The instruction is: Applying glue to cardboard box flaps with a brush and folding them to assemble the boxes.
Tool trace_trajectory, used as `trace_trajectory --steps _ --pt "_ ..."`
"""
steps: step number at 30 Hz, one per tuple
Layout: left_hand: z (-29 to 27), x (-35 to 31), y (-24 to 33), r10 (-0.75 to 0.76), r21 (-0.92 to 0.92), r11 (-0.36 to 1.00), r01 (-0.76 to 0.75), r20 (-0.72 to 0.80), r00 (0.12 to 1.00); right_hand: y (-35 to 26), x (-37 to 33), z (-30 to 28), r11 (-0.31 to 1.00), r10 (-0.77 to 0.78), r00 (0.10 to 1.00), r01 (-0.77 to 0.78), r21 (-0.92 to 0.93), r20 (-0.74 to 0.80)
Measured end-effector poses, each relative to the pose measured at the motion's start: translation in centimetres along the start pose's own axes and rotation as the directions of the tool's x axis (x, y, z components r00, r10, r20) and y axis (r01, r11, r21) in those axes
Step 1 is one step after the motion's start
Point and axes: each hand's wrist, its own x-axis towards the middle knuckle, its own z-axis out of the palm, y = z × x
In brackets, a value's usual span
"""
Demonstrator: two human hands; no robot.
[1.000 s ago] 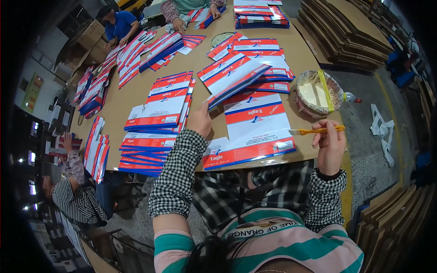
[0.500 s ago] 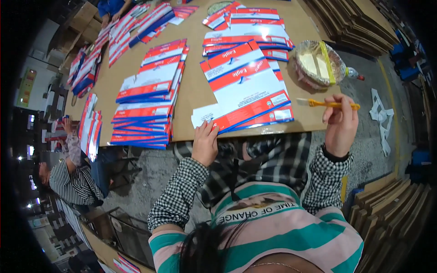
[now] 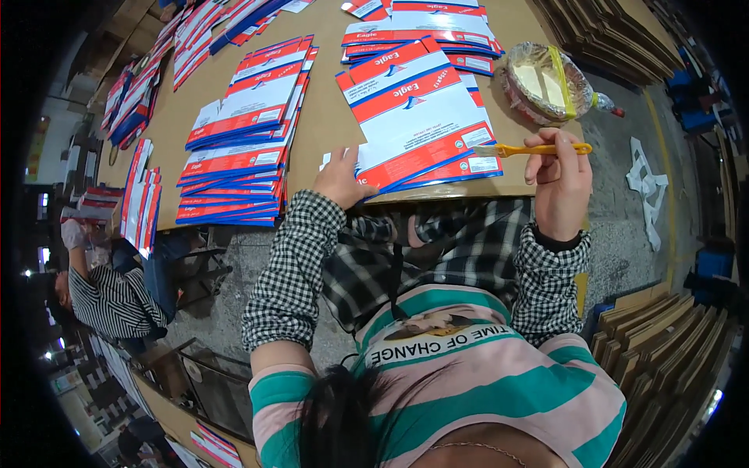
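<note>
Flat printed cartons [image 3: 425, 117] in red, white and blue lie in a loose, fanned pile at the table's near edge. My left hand [image 3: 341, 179] rests at the pile's near-left corner, thumb spread from the fingers and partly covering a white flap. In my right hand [image 3: 563, 175] is a flat brush [image 3: 538, 149] with a yellow handle, pinched between thumb and fingers. Its bristle end points left, over the near-right corner of the pile; whether it touches cannot be told. Beyond that hand stands a plastic-lined bowl [image 3: 511, 82] of pale paste, crossed by a yellow strip.
More stacked cartons [image 3: 234, 156] lie left on the brown table [image 3: 312, 101], others [image 3: 437, 31] behind my pile. Brown cardboard sheets [image 3: 616, 39] stand far right, with more [image 3: 663, 351] near right. A bottle [image 3: 605, 104] sits beside the bowl. Another person [image 3: 117, 300] sits at the left.
My right hand has brought the brush left, from beside the pile to over its right corner. My left hand has shifted left onto the white flap. The whole view has shifted slightly.
</note>
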Motion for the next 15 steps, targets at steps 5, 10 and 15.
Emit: trace_trajectory --steps 5,10,15 --pt "0.4 0.3 -0.3 0.053 0.061 0.997 -0.053 0.013 0.999 0.0 0.1 0.1 0.999 0.050 0.998 -0.050 -0.007 -0.038" --pt "0.5 0.6 -0.2 0.120 0.029 0.992 -0.120 -0.007 0.993 0.7 0.1 0.2 0.994 0.099 0.995 -0.099 0.048 -0.006" --pt "0.0 1.0 0.9 0.063 -0.001 0.998 -0.063 -0.017 0.998 1.0 0.1 0.2 0.991 0.117 0.992 -0.120 0.061 0.040"
